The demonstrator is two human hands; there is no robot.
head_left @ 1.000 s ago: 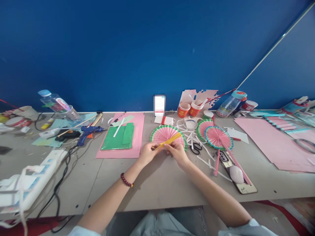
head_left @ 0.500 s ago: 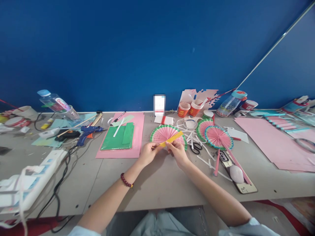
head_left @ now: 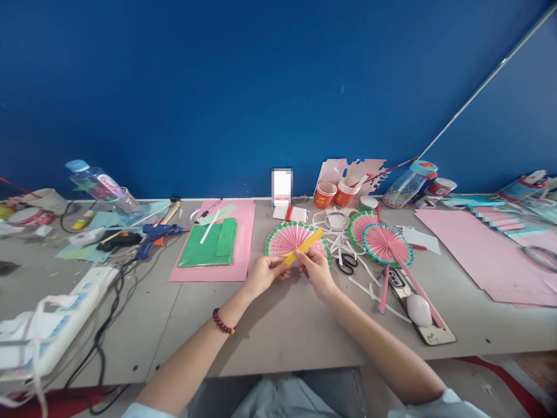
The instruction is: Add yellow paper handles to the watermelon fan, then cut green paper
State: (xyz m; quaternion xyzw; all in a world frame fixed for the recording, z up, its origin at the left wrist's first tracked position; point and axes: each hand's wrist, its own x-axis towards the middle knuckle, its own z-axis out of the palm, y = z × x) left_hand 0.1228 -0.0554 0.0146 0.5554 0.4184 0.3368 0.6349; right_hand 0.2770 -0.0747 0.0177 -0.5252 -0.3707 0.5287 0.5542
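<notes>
Between my two hands a narrow yellow strip [head_left: 310,240] slants up to the right; whether it is paper or tape I cannot tell. My left hand [head_left: 266,274] pinches its lower end. My right hand [head_left: 314,269] grips it near the middle, thumb on top, and the upper end sticks out free. Just beyond my hands lies a pleated pink paper fan [head_left: 290,235] with a green scalloped rim, partly covered by the strip and my fingers. Black-handled scissors [head_left: 347,264] rest right of my right hand, among white paper strips [head_left: 369,293].
Two finished-looking round fans [head_left: 386,242] lie at right, over a phone [head_left: 429,334] and a white mouse [head_left: 418,310]. Red paper cups [head_left: 325,195] stand behind. Green sheets [head_left: 204,247] lie on pink card [head_left: 183,274]. Leftward are a blue glue gun [head_left: 153,237] and a power strip [head_left: 78,316].
The yellow strip tilts more steeply, its upper end slightly higher. My left hand has dropped a little and its fingers have shifted on the lower end. Other things stay put.
</notes>
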